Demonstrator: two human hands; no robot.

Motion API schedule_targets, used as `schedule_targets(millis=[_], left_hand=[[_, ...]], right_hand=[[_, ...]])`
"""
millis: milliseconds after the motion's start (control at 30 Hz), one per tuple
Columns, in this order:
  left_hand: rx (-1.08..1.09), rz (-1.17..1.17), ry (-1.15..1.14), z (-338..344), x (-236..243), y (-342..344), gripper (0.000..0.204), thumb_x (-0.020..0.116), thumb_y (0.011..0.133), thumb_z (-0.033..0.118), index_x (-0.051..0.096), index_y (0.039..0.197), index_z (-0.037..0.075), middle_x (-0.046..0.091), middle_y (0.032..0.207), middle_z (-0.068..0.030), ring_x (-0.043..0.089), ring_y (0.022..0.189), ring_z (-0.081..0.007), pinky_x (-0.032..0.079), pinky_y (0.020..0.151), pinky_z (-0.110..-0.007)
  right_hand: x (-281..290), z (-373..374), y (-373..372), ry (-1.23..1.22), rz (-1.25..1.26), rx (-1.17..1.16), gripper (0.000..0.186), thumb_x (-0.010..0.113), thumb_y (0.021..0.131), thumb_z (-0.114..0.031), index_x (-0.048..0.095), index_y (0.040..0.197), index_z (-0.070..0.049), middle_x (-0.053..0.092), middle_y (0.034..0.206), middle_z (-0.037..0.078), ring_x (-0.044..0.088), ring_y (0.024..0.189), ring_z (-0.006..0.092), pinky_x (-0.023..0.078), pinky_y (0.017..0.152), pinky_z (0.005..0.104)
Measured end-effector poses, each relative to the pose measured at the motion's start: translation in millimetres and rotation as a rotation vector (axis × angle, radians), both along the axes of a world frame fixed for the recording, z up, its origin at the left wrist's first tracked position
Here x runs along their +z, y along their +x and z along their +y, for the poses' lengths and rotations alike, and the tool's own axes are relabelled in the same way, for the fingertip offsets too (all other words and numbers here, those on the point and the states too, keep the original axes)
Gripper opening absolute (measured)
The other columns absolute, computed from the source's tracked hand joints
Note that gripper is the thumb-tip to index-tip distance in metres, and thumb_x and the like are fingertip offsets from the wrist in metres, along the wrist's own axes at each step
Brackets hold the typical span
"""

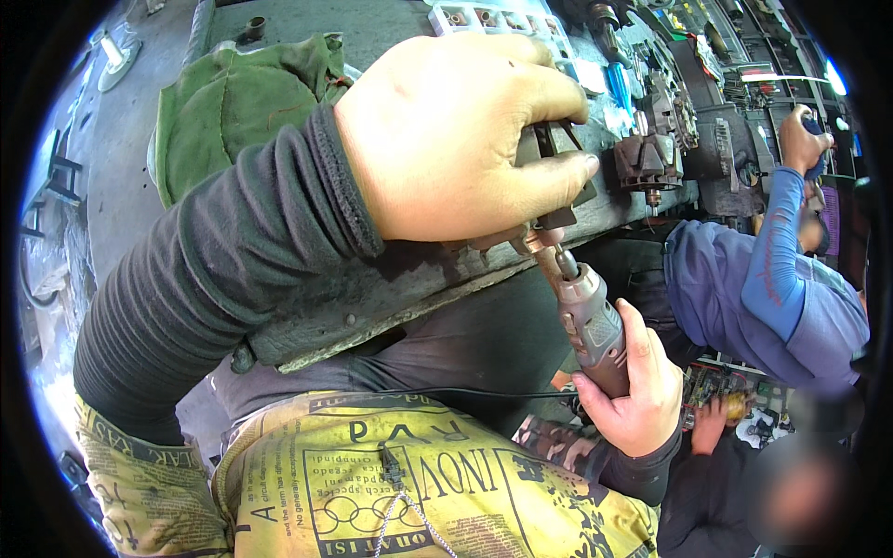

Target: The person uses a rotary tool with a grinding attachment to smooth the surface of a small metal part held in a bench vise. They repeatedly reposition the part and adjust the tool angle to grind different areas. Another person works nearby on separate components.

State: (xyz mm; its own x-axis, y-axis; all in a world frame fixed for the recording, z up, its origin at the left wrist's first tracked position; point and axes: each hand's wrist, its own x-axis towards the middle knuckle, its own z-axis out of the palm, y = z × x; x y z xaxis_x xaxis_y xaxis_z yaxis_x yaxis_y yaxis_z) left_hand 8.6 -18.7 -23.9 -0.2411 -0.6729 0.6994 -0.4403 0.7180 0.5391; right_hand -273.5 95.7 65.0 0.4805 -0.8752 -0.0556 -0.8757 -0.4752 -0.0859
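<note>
My right hand (637, 400) is wrapped around the grey body of a handheld rotary grinder (593, 325) with a black cord. The grinder points up and away, its metal tip close against a dark metal part (560, 219) with a coppery section beneath. Whether the tip touches the part I cannot tell. Over the bench edge, my left hand (456, 139) grips that part between thumb and fingers; the palm hides much of it. A black sleeve covers my left forearm.
A green cloth (242, 116) lies on the grey bench at left. At the far side sits a white compartment box (502, 19) with small coppery parts. A finned rotor-like part (649, 163) stands right of my left hand. Two other people work at the right.
</note>
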Motion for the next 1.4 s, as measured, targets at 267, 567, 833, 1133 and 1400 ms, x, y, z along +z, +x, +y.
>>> schedule_targets(millis=[267, 567, 833, 1133, 1400], left_hand=[[0.013, -0.09, -0.239, 7.2, 7.3, 2.2, 0.051, 0.085, 0.067, 0.03, 0.071, 0.108, 0.003, 0.065, 0.115, -0.0189, 0.065, 0.095, -0.038, 0.053, 0.085, -0.044], [0.112, -0.31, -0.123, 35.9, 14.8, -13.7, 0.091, 0.093, 0.042, 0.04, 0.067, 0.123, 0.009, 0.06, 0.127, -0.016, 0.056, 0.123, -0.0426, 0.049, 0.097, -0.053], [0.148, -0.366, -0.138, 31.0, 19.9, -17.7, 0.086, 0.093, 0.046, 0.039, 0.068, 0.121, 0.006, 0.061, 0.126, -0.0163, 0.057, 0.122, -0.041, 0.049, 0.103, -0.05], [0.154, -0.392, -0.144, 30.3, 23.6, -16.0, 0.085, 0.092, 0.049, 0.045, 0.068, 0.121, 0.006, 0.061, 0.126, -0.0167, 0.057, 0.122, -0.0412, 0.048, 0.103, -0.05], [0.164, -0.433, -0.149, 30.6, 26.3, -15.2, 0.086, 0.091, 0.051, 0.051, 0.069, 0.121, 0.006, 0.062, 0.125, -0.017, 0.058, 0.122, -0.0414, 0.048, 0.103, -0.05]], right_hand=[[-5.9, -6.6, -3.4, -0.104, -0.012, 0.09, 0.087, 0.088, 0.063, -0.013, 0.054, 0.142, 0.003, 0.061, 0.086, 0.013, 0.063, 0.062, 0.0284, 0.053, 0.055, 0.0389], [-4.6, -2.8, -1.6, -0.054, -0.017, 0.046, 0.083, 0.086, 0.068, -0.013, 0.052, 0.141, 0.005, 0.062, 0.088, 0.017, 0.063, 0.068, 0.0321, 0.052, 0.063, 0.0389], [-8.7, -6.9, -5.3, -0.075, -0.023, 0.09, 0.085, 0.089, 0.061, -0.013, 0.057, 0.138, 0.003, 0.061, 0.086, 0.014, 0.062, 0.061, 0.027, 0.051, 0.053, 0.0374], [-4.7, -3.7, -2.6, -0.034, 0.005, 0.062, 0.086, 0.086, 0.063, -0.011, 0.052, 0.141, 0.006, 0.061, 0.087, 0.017, 0.063, 0.065, 0.0312, 0.052, 0.059, 0.0393], [-6.6, -5.9, -0.7, -0.091, -0.053, 0.086, 0.081, 0.088, 0.06, -0.012, 0.06, 0.135, 0.002, 0.058, 0.08, 0.011, 0.061, 0.06, 0.0241, 0.051, 0.052, 0.0364]])
